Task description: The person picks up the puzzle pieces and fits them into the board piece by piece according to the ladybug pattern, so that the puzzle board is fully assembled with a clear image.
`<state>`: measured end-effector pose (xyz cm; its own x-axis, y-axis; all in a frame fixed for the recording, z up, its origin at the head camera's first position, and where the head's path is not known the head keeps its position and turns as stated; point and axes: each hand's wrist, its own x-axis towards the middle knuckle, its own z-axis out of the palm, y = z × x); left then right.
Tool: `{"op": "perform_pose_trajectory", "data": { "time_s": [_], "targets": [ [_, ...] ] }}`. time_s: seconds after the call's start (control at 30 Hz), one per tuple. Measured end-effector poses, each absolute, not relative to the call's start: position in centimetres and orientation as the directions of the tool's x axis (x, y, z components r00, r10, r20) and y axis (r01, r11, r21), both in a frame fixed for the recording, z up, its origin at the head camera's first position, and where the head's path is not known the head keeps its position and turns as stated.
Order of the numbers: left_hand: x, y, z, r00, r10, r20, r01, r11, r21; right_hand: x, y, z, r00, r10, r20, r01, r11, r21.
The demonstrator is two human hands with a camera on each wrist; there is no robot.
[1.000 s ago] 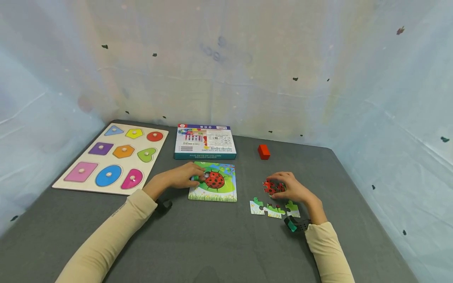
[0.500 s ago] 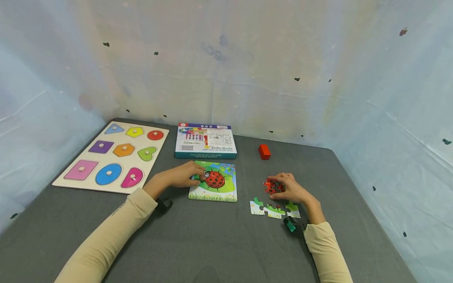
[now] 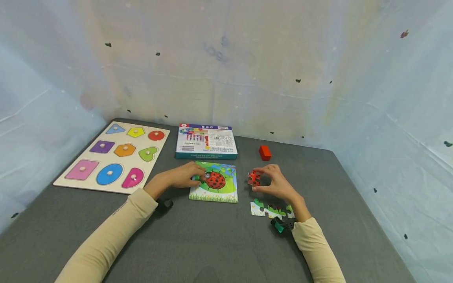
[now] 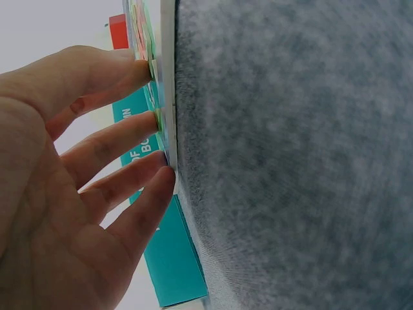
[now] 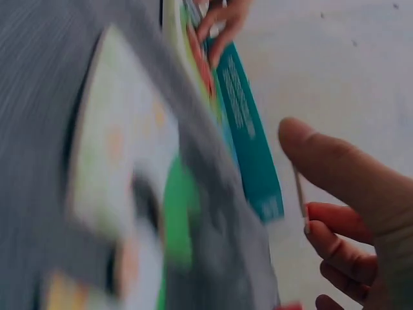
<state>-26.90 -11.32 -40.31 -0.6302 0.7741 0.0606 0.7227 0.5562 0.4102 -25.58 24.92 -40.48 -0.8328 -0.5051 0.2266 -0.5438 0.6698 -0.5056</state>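
In the head view my right hand (image 3: pixel 274 182) pinches a red, black-spotted jigsaw piece (image 3: pixel 253 178) between thumb and fingers. In the right wrist view this piece shows edge-on as a thin strip, lifted off the table. Fingertips of my left hand (image 3: pixel 182 175) rest on the left side of the ladybug puzzle board (image 3: pixel 226 194); the left wrist view shows them spread and lightly bent against its face. Below the right hand lie several green and white jigsaw pieces (image 3: pixel 257 208), one partly hidden by the right wrist.
A cream shape board (image 3: pixel 92 157) with knobbed pieces lies at the left. Behind the ladybug board is a flat teal-edged box (image 3: pixel 206 143). A red block (image 3: pixel 264 152) sits at the back right. Plastic sheeting (image 3: pixel 247 78) surrounds the grey table (image 3: pixel 212 243).
My right hand has picked up the red spotted piece and moved it left and slightly away, towards the ladybug board. The left hand has stayed in place.
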Motion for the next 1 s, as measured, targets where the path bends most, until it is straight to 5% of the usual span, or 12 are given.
{"op": "perform_pose_trajectory", "data": {
  "time_s": [0.5,1.0],
  "targets": [
    [-26.8,-11.3,-40.2,-0.628,0.776,0.064,0.727,0.555,0.403,-26.9,15.8,-40.3,-0.722,-0.645,0.249,-0.664,0.546,-0.511],
    [-26.9,-11.2,-40.3,-0.606,0.792,0.078,0.747,0.533,0.397,-27.6,13.4,-42.7,-0.694,-0.691,0.204,-0.701,0.583,-0.41]
  ]
}}
